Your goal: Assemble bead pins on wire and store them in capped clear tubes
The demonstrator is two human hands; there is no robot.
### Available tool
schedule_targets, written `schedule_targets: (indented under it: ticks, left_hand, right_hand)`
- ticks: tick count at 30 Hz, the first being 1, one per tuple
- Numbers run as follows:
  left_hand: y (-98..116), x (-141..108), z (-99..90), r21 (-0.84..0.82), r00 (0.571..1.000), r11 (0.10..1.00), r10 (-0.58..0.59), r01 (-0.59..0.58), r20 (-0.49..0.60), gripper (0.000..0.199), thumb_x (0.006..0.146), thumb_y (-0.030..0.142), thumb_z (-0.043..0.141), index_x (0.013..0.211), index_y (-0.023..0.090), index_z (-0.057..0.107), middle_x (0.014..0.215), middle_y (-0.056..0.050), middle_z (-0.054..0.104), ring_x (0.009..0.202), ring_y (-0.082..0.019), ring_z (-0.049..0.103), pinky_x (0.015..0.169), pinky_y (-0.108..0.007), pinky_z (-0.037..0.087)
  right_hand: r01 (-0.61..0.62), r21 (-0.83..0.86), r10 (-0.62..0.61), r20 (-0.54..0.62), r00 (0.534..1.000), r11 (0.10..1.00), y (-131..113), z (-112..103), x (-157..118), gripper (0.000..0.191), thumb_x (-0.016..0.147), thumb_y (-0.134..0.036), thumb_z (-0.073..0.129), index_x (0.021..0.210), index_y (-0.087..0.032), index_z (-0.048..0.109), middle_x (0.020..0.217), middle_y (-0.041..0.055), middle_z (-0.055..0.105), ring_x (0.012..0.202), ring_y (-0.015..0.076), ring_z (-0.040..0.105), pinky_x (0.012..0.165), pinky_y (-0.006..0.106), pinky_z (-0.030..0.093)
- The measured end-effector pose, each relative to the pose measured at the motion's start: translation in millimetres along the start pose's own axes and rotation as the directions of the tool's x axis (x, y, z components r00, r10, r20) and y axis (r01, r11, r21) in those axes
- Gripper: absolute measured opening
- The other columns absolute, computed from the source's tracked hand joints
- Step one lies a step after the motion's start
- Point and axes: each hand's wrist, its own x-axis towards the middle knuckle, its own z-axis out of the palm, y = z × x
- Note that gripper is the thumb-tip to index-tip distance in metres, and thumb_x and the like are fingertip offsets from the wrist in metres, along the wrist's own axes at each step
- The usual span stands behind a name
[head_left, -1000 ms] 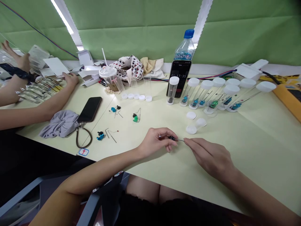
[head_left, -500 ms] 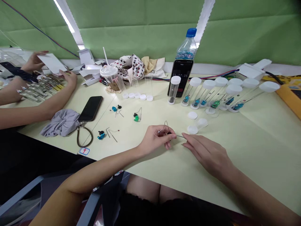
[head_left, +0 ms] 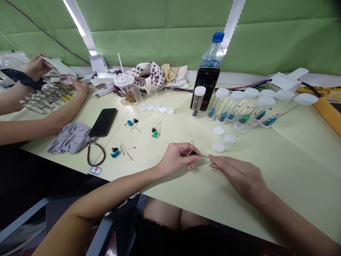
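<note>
My left hand (head_left: 183, 156) is closed on a small black part (head_left: 193, 153) with a bent thin wire (head_left: 192, 143) rising from it. Most of this part lies behind my fingers. Between the fingertips of my right hand (head_left: 238, 174) is a thin metal rod (head_left: 204, 156), its other end reaching the black part. Left of my hands lie small blue-and-black pieces (head_left: 114, 153) and a green-and-black piece (head_left: 155, 132), with bent wires and L-shaped rods (head_left: 128, 154) beside them. Loose white caps (head_left: 218, 147) lie just beyond my hands.
Several clear tubes with white caps (head_left: 237, 95) stand at the back right. A phone with a timer (head_left: 205, 89) leans on a water bottle (head_left: 213, 53). Leftward are a lidded cup (head_left: 126, 87), another phone (head_left: 103, 122), a grey scrunchie (head_left: 70, 138) and a co-worker's hands (head_left: 80, 87).
My right hand has shifted slightly right and down, and more of the rod and the black part shows. The bent wire has turned a little. The co-worker's white box has tilted.
</note>
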Motion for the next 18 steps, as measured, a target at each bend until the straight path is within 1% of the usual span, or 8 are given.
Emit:
schedule_targets:
  ticks: [4,9,14,18]
  left_hand:
    - [0,0,-0.3,-0.007,1.0,1.0,0.007,-0.007,0.003,0.026,0.071,0.034,0.068,0.082,0.011,0.063,0.059,0.0,0.06,0.048,-0.01,0.058,0.054,-0.023,0.049]
    - [2,0,0.8,0.0,1.0,1.0,0.01,-0.01,0.007,0.025,0.071,0.034,0.069,0.081,0.012,0.064,0.063,0.0,0.061,0.048,-0.009,0.058,0.053,-0.022,0.048]
    - [3,-1,1.3,0.033,1.0,0.999,0.013,-0.014,0.014,0.026,0.071,0.036,0.068,0.08,0.012,0.063,0.062,0.0,0.06,0.049,-0.009,0.057,0.053,-0.022,0.048]
    - [2,-2,1.4,0.06,1.0,0.998,0.027,-0.028,0.015,0.028,0.073,0.038,0.066,0.081,0.012,0.063,0.055,0.0,0.058,0.047,-0.009,0.057,0.053,-0.021,0.047]
  right_hand:
    - [-0.058,0.081,0.058,-0.002,0.998,0.995,1,2,0,0.031,0.091,-0.016,0.039,0.117,-0.021,0.055,0.099,0.0016,0.07,0.085,0.0124,0.067,0.067,0.02,0.053]
    - [-0.121,0.245,0.124,0.003,0.992,0.962,-3,-2,8,0.027,0.09,-0.012,0.042,0.109,-0.022,0.059,0.091,-0.0006,0.071,0.073,0.0086,0.066,0.063,0.018,0.052]
    - [-0.209,0.443,0.242,-0.019,0.97,0.872,-9,-6,15,0.02,0.089,-0.017,0.047,0.1,-0.023,0.063,0.08,-0.0019,0.07,0.061,0.0079,0.064,0.059,0.02,0.054]
    - [-0.289,0.562,0.339,0.016,0.941,0.775,-12,-5,20,0.016,0.089,-0.02,0.051,0.094,-0.021,0.065,0.069,-0.0022,0.067,0.055,0.0083,0.062,0.056,0.021,0.055]
